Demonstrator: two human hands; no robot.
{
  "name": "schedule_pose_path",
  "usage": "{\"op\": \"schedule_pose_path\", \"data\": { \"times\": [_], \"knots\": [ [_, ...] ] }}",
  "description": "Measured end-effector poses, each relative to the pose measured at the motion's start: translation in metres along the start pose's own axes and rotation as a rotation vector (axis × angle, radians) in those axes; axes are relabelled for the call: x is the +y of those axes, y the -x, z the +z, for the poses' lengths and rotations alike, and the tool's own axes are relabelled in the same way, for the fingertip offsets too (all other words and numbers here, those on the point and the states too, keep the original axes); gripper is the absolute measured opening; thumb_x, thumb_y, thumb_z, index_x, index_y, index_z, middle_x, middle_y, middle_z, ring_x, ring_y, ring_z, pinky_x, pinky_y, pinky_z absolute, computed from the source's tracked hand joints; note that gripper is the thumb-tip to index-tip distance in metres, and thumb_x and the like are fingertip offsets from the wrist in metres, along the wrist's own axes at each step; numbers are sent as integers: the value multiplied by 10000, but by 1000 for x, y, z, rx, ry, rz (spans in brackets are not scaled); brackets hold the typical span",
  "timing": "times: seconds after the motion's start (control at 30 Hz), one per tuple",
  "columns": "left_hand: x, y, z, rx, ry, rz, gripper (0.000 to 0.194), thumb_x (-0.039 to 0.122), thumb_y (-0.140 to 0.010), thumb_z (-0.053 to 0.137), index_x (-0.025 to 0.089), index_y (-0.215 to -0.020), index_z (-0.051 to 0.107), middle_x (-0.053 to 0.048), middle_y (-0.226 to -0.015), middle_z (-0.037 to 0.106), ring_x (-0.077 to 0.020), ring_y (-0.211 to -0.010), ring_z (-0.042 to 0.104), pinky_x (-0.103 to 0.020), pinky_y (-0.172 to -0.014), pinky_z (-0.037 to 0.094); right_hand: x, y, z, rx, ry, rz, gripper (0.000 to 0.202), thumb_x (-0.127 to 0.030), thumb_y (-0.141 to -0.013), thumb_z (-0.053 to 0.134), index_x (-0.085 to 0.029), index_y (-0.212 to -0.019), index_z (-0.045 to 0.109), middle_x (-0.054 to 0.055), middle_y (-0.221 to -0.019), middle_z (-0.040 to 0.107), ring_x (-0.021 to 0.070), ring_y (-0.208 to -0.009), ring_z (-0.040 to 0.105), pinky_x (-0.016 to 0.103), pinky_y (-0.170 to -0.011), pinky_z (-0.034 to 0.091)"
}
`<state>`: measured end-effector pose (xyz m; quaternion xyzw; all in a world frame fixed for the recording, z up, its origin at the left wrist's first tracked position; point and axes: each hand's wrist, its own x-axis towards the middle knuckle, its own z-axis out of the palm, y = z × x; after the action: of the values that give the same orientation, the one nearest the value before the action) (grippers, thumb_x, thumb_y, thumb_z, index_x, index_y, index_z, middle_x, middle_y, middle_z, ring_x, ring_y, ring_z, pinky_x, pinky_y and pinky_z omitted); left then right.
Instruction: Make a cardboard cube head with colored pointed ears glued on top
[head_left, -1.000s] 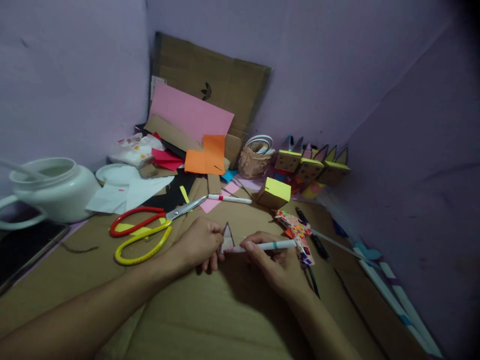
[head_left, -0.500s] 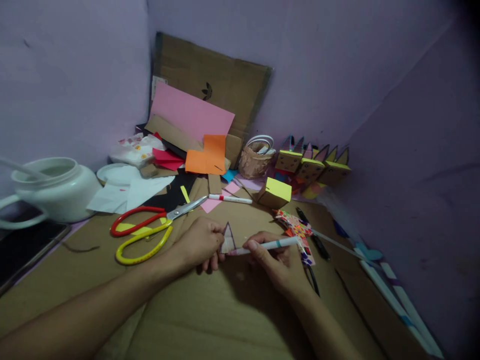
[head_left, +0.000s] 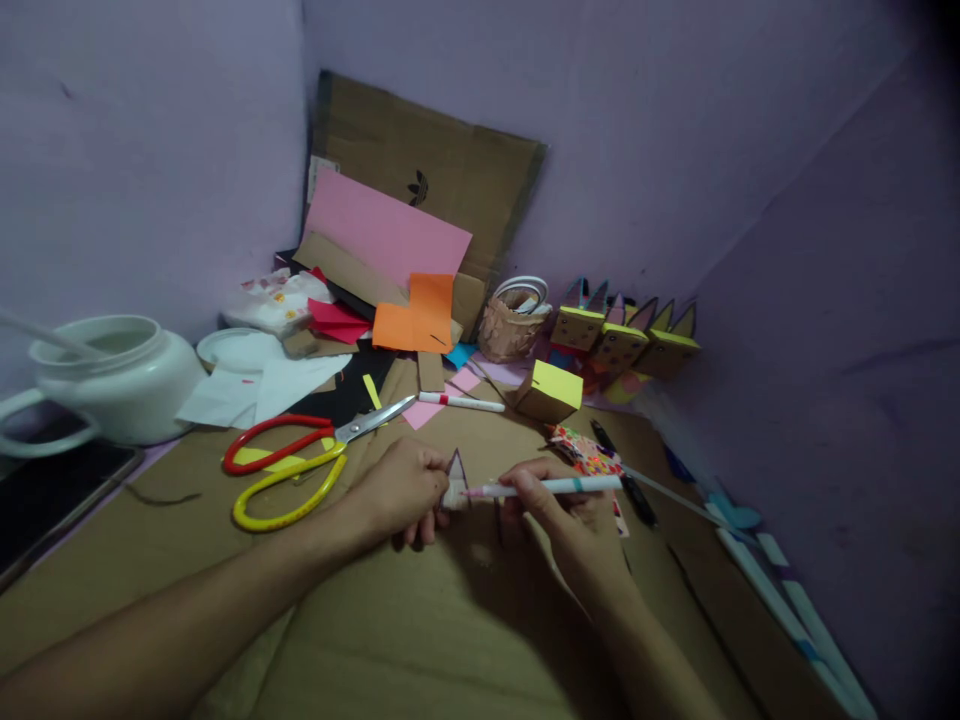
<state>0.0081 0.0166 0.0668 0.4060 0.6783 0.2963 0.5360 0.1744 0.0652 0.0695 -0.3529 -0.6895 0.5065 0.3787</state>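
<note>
Pinched in my left hand (head_left: pixel 411 490) is a small triangular paper piece (head_left: pixel 456 478), pale with a dark outline. My right hand (head_left: pixel 559 515) grips a white marker (head_left: pixel 577 485) with a teal band. Its pinkish tip points left and meets or nearly meets the face of the triangle; I cannot tell if it touches. A thin dark strip (head_left: pixel 498 520) shows just left of my right fingers. Left of my left hand lie scissors (head_left: pixel 341 440) with one red and one yellow handle, blades partly apart.
A red-banded marker (head_left: pixel 461 402) and a yellow-topped cardboard box (head_left: pixel 551 390) lie beyond my hands. Behind them are orange paper (head_left: pixel 431 310), a brown cup (head_left: pixel 510 330) and eared box figures (head_left: pixel 622 340). A white pot (head_left: pixel 112 390) and a phone (head_left: pixel 60 490) are at left.
My right hand has moved slightly, bringing the marker up and more level. Its tip has gone from the triangle's lower right corner onto or over its middle. My left hand stays put.
</note>
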Motion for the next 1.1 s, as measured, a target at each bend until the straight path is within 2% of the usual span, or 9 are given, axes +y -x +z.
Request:
{"op": "schedule_pose_path", "data": {
  "times": [0.07,0.17,0.33,0.47,0.6,0.9,1.1],
  "knots": [
    [-1,0,0,-14,-11,1,166,122,-702,382,152,-683,544,35,-493,558,-81,-303,486,-148,-263,275,-9,-3,-2,62,-32,-15,298,-442,-747,631,-158,-662,664,11,-488,595,133,-445,552,227,-414,431],
    [-1,-1,1,-15,-19,4,163,128,-696,389,149,-696,551,39,-500,560,-66,-306,477,-136,-271,266,-15,-8,-8,58,-50,-25,317,-464,-710,664,-154,-645,670,17,-496,602,140,-447,564,247,-430,466],
    [-1,-1,2,-13,-25,-13,186,114,-694,376,144,-717,557,28,-515,581,-70,-305,469,-147,-263,264,6,-6,-16,104,-96,24,275,-435,-744,650,-161,-723,650,3,-511,601,132,-460,561,234,-439,462],
    [-2,0,2,-27,-26,-10,194,115,-709,378,136,-732,569,27,-510,580,-66,-298,463,-141,-264,260,19,-1,-17,119,-98,-16,248,-395,-753,634,-169,-655,610,-13,-494,588,118,-446,546,219,-447,438],
    [-3,-1,2,-34,-6,-19,207,137,-724,388,133,-780,588,28,-503,579,-64,-301,463,-133,-267,257,21,4,-17,89,0,-46,239,-366,-780,599,-171,-642,607,-4,-494,594,124,-458,544,220,-447,416],
    [-1,2,2,-34,-53,6,250,143,-706,392,129,-812,618,32,-497,573,-65,-303,456,-136,-265,258,24,9,-9,69,-82,-66,234,-348,-809,568,-181,-645,585,-23,-480,558,114,-441,514,219,-443,398],
    [0,2,3,-42,-68,13,247,145,-701,400,127,-796,628,32,-482,568,-64,-303,456,-129,-268,255,27,6,-9,90,-49,-95,238,-350,-811,579,-173,-652,589,-19,-495,562,107,-454,512,209,-443,390]
  ]
}}
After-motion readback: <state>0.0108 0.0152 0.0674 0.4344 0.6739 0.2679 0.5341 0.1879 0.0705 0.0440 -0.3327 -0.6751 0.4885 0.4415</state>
